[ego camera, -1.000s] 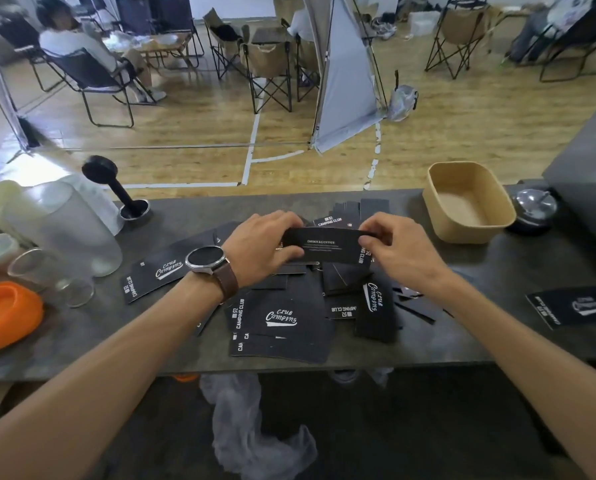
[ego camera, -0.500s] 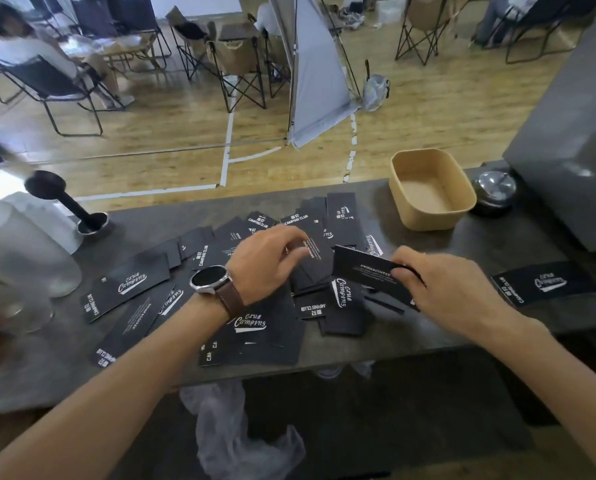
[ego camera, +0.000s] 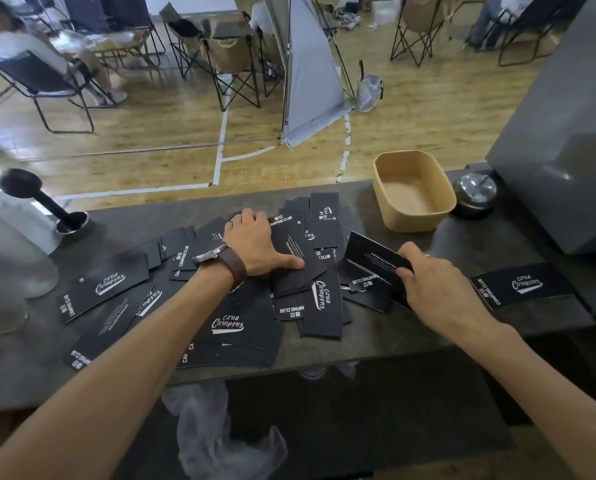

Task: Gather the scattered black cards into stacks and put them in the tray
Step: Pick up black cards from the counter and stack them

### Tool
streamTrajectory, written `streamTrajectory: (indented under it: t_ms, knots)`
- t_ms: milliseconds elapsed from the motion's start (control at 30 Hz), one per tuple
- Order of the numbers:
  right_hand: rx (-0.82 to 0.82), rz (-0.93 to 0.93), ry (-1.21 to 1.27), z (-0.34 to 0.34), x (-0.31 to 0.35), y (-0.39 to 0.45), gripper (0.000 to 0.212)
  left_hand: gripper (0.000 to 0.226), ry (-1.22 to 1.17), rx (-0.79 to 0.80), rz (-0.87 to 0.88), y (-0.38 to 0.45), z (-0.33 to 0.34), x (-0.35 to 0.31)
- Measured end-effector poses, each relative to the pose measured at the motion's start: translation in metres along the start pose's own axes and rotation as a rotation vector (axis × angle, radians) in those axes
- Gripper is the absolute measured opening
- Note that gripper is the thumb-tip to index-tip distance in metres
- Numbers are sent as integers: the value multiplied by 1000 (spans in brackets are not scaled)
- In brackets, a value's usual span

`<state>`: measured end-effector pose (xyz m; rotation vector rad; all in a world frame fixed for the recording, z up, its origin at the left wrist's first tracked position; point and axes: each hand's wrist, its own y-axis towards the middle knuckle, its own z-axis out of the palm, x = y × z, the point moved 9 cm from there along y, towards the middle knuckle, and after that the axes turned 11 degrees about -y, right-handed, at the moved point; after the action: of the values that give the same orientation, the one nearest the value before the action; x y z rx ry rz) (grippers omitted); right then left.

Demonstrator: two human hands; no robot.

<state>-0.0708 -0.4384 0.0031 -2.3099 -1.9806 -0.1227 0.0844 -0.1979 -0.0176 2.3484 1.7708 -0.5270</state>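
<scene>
1. We see a dark table (ego camera: pixel 462 237) with lots of black cards (ego camera: pixel 241 323) lying all over it in a messy heap.
2. The left hand (ego camera: pixel 255 244) lies flat on top of the heap. Its fingers are spread a bit and press down on the cards, and the thumb points to the right. It is not holding any card up.
3. A watch (ego camera: pixel 217 258) with a brown strap sits on the left wrist.
4. The right hand (ego camera: pixel 431 282) pinches a small stack of cards (ego camera: pixel 372 258). The stack is tilted, with one end lifted off the table, and its white words say DRINK&COFFEE.
5. The tan tray (ego camera: pixel 383 202) stands at the far right side of the heap, close to it. We see no cards inside it.
6. One black card (ego camera: pixel 521 285) lies alone to the right, away from the heap.
7. A shiny bell (ego camera: pixel 476 192) sits just beside the tray, on its right.
</scene>
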Motion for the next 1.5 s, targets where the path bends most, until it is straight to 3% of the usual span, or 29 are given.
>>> streamTrajectory:
  t_ms: [67,167,233,300,400,467,567,700,833,900,1000,1133,1267,1333,1433,1500]
  knots:
    - [7,-2,19,-1,-2,1,7,89,-165,-95,33,-3,-12,-5]
    - [6,-10,43,-3,-4,3,7,40,-709,-250,107,-12,-33,-16]
    - [9,-3,49,-5,-7,4,7,34,-918,-271,240,-19,-46,-37]
    - [0,12,70,-9,-11,4,7,47,-815,-242,469,-34,-58,-76]
    - [-52,-3,80,-20,-17,2,8,63,-334,-159,719,-61,-38,-130]
    - [-63,-45,75,-23,-14,-4,7,50,-115,-115,806,-70,-10,-147]
    - [-35,-81,65,-18,-9,-13,6,16,-101,-111,861,-70,12,-144]
    - [12,-94,120,-9,-5,-18,6,16,-72,-244,971,-83,17,-152]
    - [3,-137,137,-10,6,-21,18,19,-73,-231,1073,-96,25,-182]
    - [-22,-157,140,-13,6,-22,18,24,-77,-269,1024,-98,23,-183]
    - [-98,-153,145,-21,-4,-26,8,35,-126,-374,731,-82,7,-143]
    - [-77,-169,114,-16,4,-28,7,22,-425,-116,628,-77,22,-130]
    - [-30,-154,3,-2,13,-25,9,23,-461,2,641,-87,26,-138]
    - [-77,-137,-16,-8,4,-28,8,25,-435,-33,563,-76,7,-106]
    - [-83,-92,-36,-10,-8,-34,7,21,-200,-197,366,-40,-33,-23]
    - [-81,-92,-91,-6,-8,-36,9,32,-66,-64,158,-17,-38,31]
